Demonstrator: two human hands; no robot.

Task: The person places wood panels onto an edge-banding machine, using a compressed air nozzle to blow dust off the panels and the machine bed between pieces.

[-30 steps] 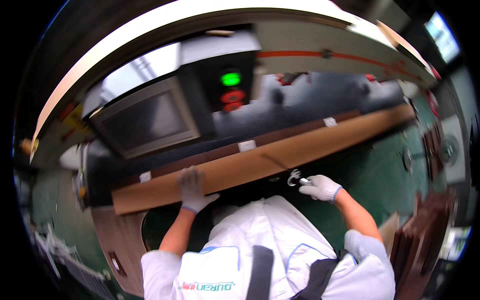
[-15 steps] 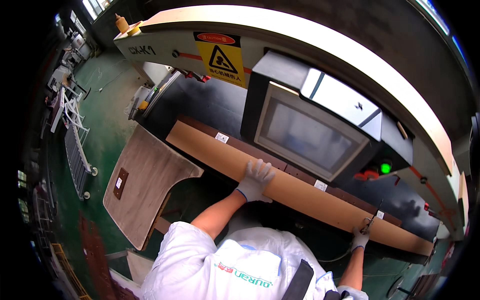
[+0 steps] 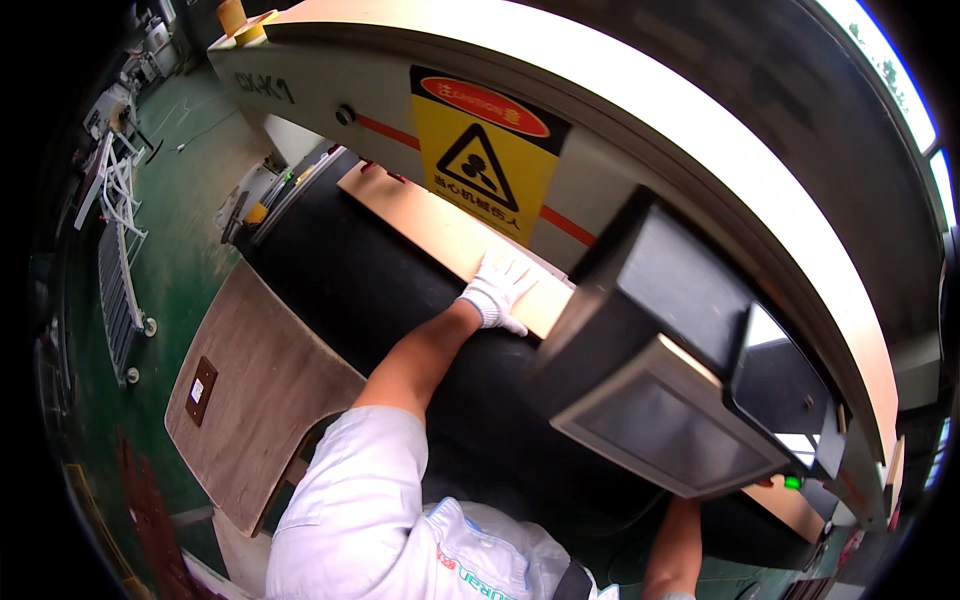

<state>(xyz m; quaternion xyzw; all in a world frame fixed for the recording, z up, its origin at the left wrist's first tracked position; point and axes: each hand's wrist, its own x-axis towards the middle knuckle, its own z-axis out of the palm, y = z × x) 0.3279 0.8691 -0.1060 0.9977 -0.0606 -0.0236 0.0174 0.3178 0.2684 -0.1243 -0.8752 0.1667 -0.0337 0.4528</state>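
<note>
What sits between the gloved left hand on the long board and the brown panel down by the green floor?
In the head view, only the machine's black bed lies between the left hand, flat on the long board, and the brown panel.

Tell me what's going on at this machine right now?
A person in a white work shirt leans over a large cream-coloured machine. Their left hand, in a white glove, lies flat on a long light-brown wooden board that rests on the machine's black bed, running under the housing. The right forearm reaches under the grey control screen box; the right hand is hidden. A curved brown plywood panel lies beside the machine.
</note>
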